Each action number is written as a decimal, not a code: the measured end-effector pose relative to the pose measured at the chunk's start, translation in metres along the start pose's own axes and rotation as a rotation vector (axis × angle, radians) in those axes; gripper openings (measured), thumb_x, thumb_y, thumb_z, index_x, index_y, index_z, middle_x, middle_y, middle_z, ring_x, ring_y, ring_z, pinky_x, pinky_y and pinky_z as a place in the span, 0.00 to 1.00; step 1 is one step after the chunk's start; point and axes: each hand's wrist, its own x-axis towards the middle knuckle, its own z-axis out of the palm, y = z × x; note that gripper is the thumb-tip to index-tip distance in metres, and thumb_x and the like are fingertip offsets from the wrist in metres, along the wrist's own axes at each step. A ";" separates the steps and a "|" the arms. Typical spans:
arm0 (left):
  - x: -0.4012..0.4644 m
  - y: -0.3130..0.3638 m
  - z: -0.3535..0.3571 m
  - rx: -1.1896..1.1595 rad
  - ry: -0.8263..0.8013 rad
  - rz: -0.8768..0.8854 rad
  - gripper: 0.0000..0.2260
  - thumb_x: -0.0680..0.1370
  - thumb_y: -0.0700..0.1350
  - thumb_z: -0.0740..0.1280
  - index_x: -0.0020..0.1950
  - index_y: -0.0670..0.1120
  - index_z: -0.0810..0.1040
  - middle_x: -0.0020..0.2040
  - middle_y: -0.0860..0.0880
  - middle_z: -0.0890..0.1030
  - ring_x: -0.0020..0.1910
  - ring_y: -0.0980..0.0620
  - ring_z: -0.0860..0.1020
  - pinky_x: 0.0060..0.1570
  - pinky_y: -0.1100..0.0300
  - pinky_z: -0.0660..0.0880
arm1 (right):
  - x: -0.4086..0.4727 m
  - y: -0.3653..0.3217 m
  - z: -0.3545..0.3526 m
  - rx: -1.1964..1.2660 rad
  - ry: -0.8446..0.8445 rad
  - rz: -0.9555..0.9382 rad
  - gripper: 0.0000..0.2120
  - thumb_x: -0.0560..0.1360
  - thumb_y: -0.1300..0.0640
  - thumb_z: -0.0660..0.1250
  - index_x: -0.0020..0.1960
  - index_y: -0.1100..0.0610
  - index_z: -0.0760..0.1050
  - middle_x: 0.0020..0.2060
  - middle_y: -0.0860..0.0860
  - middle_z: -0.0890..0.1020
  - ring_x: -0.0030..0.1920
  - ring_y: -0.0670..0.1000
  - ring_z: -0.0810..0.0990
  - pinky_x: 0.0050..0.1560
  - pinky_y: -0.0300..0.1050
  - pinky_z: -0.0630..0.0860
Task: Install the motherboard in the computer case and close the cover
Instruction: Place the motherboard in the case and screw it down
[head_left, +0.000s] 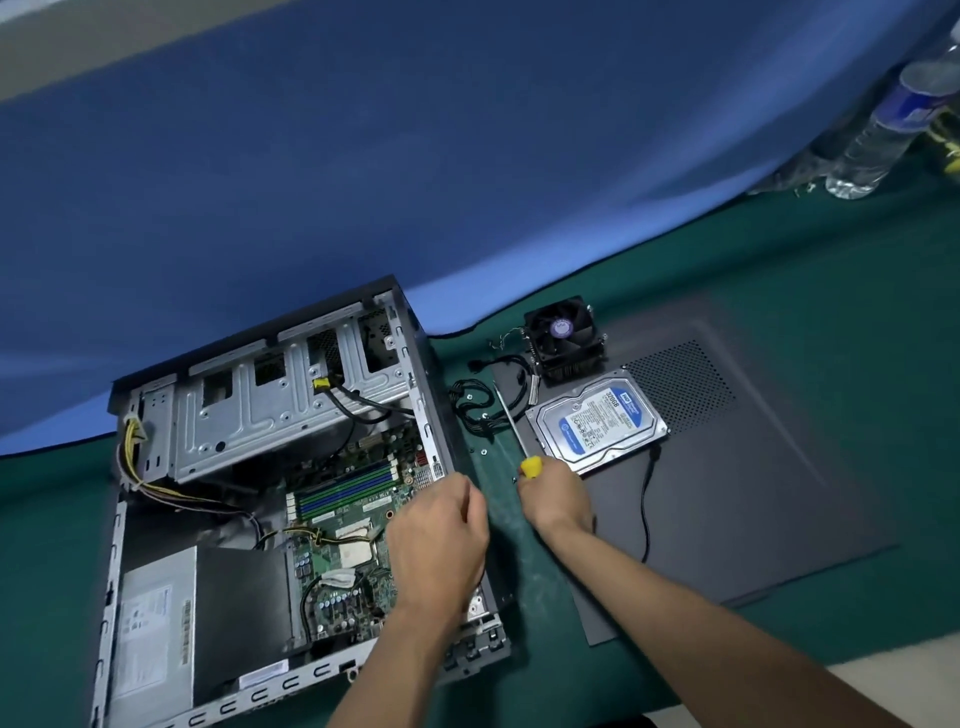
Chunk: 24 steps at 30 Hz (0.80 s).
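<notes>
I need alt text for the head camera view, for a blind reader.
A person's right hand grips a yellow-handled screwdriver beside an open computer case with its motherboard inside; the left hand hovers over it. A hard drive lies on the cover.
</notes>
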 end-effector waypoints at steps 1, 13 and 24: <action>0.000 -0.001 0.001 -0.005 0.005 -0.010 0.33 0.66 0.34 0.75 0.30 0.56 0.50 0.23 0.58 0.50 0.21 0.68 0.50 0.28 0.75 0.46 | 0.002 -0.002 0.002 -0.034 0.010 -0.006 0.07 0.76 0.54 0.63 0.50 0.52 0.79 0.44 0.52 0.83 0.40 0.55 0.76 0.41 0.41 0.70; -0.001 -0.003 0.002 0.000 0.044 -0.021 0.30 0.65 0.34 0.75 0.30 0.54 0.53 0.23 0.58 0.51 0.21 0.67 0.49 0.26 0.74 0.46 | 0.009 -0.002 0.011 -0.203 0.086 -0.058 0.07 0.78 0.54 0.63 0.48 0.54 0.78 0.42 0.52 0.83 0.40 0.55 0.78 0.39 0.41 0.68; -0.002 -0.006 0.004 0.024 0.050 -0.015 0.26 0.64 0.34 0.76 0.31 0.52 0.58 0.24 0.57 0.58 0.20 0.62 0.54 0.26 0.75 0.46 | 0.002 0.003 0.008 -0.197 0.009 -0.111 0.09 0.79 0.52 0.61 0.44 0.56 0.75 0.37 0.51 0.78 0.39 0.56 0.77 0.39 0.42 0.69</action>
